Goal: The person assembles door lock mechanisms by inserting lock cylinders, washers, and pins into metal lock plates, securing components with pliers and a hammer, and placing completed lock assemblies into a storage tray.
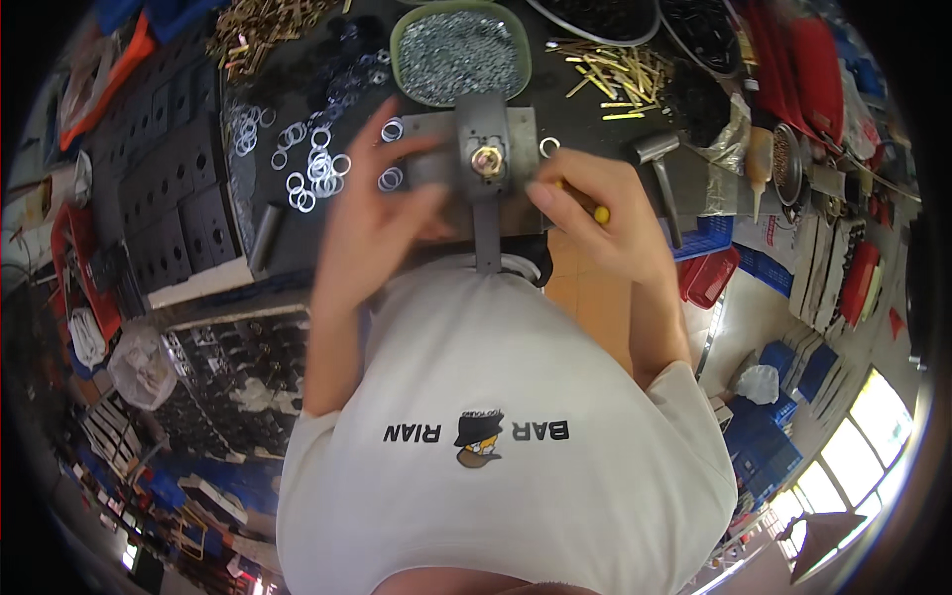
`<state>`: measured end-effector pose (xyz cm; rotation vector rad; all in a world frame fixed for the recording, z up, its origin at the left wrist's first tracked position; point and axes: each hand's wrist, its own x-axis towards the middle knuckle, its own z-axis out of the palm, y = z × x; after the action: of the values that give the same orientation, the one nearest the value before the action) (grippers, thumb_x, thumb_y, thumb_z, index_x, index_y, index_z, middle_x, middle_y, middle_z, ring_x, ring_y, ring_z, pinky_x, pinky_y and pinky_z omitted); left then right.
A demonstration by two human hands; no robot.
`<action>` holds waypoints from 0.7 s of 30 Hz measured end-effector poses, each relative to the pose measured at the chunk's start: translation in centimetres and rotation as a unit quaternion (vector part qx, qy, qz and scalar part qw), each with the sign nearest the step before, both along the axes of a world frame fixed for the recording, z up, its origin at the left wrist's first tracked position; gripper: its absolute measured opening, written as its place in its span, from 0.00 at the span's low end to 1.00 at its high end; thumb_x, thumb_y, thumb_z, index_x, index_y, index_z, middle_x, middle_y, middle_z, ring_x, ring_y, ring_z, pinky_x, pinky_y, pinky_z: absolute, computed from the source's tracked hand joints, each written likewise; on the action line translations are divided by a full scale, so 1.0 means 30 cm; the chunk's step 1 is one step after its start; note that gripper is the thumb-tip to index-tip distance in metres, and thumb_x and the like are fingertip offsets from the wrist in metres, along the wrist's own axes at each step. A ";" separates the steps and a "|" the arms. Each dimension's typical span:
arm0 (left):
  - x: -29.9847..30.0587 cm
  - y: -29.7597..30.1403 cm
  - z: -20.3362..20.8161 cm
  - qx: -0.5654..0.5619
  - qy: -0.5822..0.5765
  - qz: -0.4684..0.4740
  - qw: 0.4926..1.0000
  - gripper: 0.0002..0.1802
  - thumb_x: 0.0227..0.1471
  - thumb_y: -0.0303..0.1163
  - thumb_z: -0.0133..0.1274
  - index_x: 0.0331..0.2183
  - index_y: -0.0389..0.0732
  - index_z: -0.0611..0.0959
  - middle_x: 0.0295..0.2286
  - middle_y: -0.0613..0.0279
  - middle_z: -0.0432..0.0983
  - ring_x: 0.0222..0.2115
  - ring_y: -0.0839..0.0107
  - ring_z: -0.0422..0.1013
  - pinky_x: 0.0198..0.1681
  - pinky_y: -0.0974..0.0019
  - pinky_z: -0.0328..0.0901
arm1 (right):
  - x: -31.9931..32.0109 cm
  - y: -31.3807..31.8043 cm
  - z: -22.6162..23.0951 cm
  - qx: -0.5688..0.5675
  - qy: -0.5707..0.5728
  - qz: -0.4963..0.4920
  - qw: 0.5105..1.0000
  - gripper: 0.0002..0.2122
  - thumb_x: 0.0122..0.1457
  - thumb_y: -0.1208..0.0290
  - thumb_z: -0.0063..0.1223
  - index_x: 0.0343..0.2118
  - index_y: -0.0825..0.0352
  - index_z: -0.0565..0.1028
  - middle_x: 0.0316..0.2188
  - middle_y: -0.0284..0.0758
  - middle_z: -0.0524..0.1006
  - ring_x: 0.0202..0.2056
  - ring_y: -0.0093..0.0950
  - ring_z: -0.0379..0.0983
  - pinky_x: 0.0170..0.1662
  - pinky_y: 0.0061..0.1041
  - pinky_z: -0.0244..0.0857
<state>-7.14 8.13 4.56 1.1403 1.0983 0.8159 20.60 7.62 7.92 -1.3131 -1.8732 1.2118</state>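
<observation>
A dark metal fixture stands on the bench in front of me, with a brass-coloured round part set in its face and a flat bar running from it toward my body. My left hand, blurred by motion, is at the fixture's left side. Its thumb and fingers are apart, and I see nothing in it. On the other side, my right hand is closed around a thin yellow tool; only its rounded end and a bit near the fingertips show. Silver rings lie scattered left of my left hand.
Behind the fixture sits a green tub of small metal pieces. Brass strips lie at the back right, near a hammer. Drilled dark plates and a short metal cylinder are on the left. A red tray is lower right.
</observation>
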 end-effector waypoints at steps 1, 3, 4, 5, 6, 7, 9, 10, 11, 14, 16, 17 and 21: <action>-0.079 0.002 -0.005 0.042 0.118 0.031 0.992 0.36 0.66 0.27 0.60 0.70 0.44 0.66 0.55 0.48 0.78 0.35 0.64 0.84 0.38 0.64 0.79 | 0.054 -0.020 0.002 0.000 -0.060 -0.047 0.997 0.11 0.70 0.67 0.60 0.38 0.72 0.78 0.27 0.42 0.78 0.28 0.37 0.75 0.33 0.32 0.68; -0.251 0.003 0.003 0.174 0.370 0.068 0.910 0.24 0.63 0.29 0.63 0.58 0.37 0.80 0.48 0.51 0.83 0.40 0.61 0.82 0.45 0.59 0.76 | 0.168 -0.052 -0.006 -0.024 -0.153 -0.160 0.975 0.09 0.68 0.69 0.61 0.40 0.72 0.80 0.30 0.46 0.81 0.33 0.44 0.81 0.39 0.36 0.73; -0.324 0.002 0.020 0.260 0.494 0.071 0.826 0.19 0.60 0.29 0.65 0.52 0.35 0.85 0.45 0.50 0.84 0.43 0.57 0.81 0.48 0.56 0.74 | 0.252 -0.070 -0.055 0.040 -0.194 -0.184 0.963 0.09 0.67 0.70 0.61 0.46 0.69 0.80 0.33 0.45 0.81 0.35 0.46 0.81 0.41 0.39 0.73; -0.400 -0.007 0.010 0.223 0.538 0.062 0.811 0.19 0.58 0.29 0.66 0.51 0.35 0.85 0.43 0.49 0.83 0.44 0.53 0.80 0.48 0.54 0.72 | 0.309 -0.078 -0.051 0.033 -0.263 -0.192 0.945 0.12 0.67 0.70 0.61 0.51 0.64 0.79 0.36 0.45 0.80 0.39 0.47 0.81 0.43 0.41 0.74; -0.445 -0.031 -0.024 0.186 0.579 0.062 0.791 0.19 0.56 0.29 0.67 0.49 0.35 0.85 0.42 0.49 0.81 0.46 0.49 0.79 0.49 0.53 0.71 | 0.349 -0.079 -0.043 0.031 -0.331 -0.197 0.922 0.17 0.66 0.70 0.61 0.57 0.59 0.77 0.40 0.45 0.80 0.42 0.49 0.81 0.45 0.42 0.74; -0.453 -0.055 -0.040 0.195 0.575 0.058 0.792 0.19 0.55 0.28 0.68 0.48 0.35 0.85 0.42 0.48 0.81 0.45 0.48 0.78 0.49 0.52 0.71 | 0.377 -0.093 -0.057 0.056 -0.327 -0.202 0.921 0.17 0.66 0.70 0.61 0.57 0.59 0.77 0.40 0.45 0.80 0.42 0.49 0.81 0.45 0.42 0.74; -0.456 -0.077 -0.064 0.196 0.583 0.058 0.786 0.19 0.54 0.28 0.68 0.48 0.35 0.85 0.43 0.47 0.80 0.45 0.46 0.78 0.48 0.51 0.71 | 0.398 -0.140 -0.111 0.082 -0.411 -0.194 0.887 0.28 0.64 0.72 0.62 0.67 0.48 0.71 0.46 0.46 0.77 0.47 0.51 0.78 0.47 0.46 0.75; -0.452 -0.092 -0.068 0.180 0.595 0.063 0.781 0.19 0.54 0.28 0.68 0.48 0.35 0.84 0.44 0.46 0.80 0.46 0.46 0.78 0.49 0.51 0.71 | 0.390 -0.148 -0.126 0.053 -0.396 -0.214 0.891 0.32 0.63 0.73 0.63 0.69 0.45 0.69 0.47 0.49 0.77 0.47 0.55 0.78 0.49 0.48 0.73; -0.459 -0.104 -0.070 0.199 0.593 0.077 0.776 0.19 0.54 0.28 0.68 0.48 0.35 0.84 0.44 0.46 0.80 0.46 0.46 0.78 0.49 0.51 0.71 | 0.390 -0.162 -0.145 0.053 -0.386 -0.229 0.892 0.32 0.62 0.74 0.63 0.69 0.46 0.69 0.46 0.49 0.77 0.48 0.55 0.78 0.50 0.48 0.73; -0.462 -0.125 -0.045 0.215 0.569 0.059 0.791 0.20 0.56 0.26 0.67 0.50 0.35 0.84 0.44 0.50 0.80 0.45 0.51 0.79 0.49 0.55 0.72 | 0.368 -0.183 -0.136 0.037 -0.368 -0.251 0.894 0.32 0.61 0.77 0.62 0.69 0.52 0.70 0.47 0.50 0.78 0.48 0.55 0.78 0.51 0.48 0.73; -0.420 -0.144 0.022 0.155 0.384 0.103 0.904 0.19 0.59 0.24 0.64 0.52 0.34 0.83 0.44 0.57 0.80 0.44 0.63 0.78 0.49 0.61 0.71 | 0.364 -0.182 -0.144 0.002 -0.366 -0.252 0.896 0.31 0.60 0.79 0.61 0.69 0.57 0.70 0.48 0.51 0.78 0.47 0.55 0.78 0.52 0.47 0.73; -0.396 -0.144 0.047 0.165 0.286 0.106 0.938 0.20 0.64 0.23 0.60 0.56 0.33 0.80 0.48 0.59 0.79 0.48 0.70 0.76 0.52 0.65 0.71 | 0.377 -0.176 -0.174 0.059 -0.314 -0.250 0.914 0.30 0.60 0.80 0.59 0.68 0.62 0.71 0.51 0.52 0.79 0.46 0.52 0.80 0.51 0.45 0.74; -0.141 -0.077 0.136 0.224 -0.018 0.094 0.970 0.23 0.72 0.26 0.50 0.63 0.35 0.68 0.51 0.43 0.81 0.52 0.59 0.79 0.60 0.56 0.71 | 0.278 -0.149 -0.078 -0.042 0.079 -0.319 0.944 0.28 0.65 0.80 0.56 0.70 0.71 0.69 0.45 0.38 0.83 0.39 0.23 0.80 0.41 0.24 0.72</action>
<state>-11.36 5.82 8.64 1.4001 1.0297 1.2753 28.94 3.15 5.59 -1.6371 -1.1471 1.0099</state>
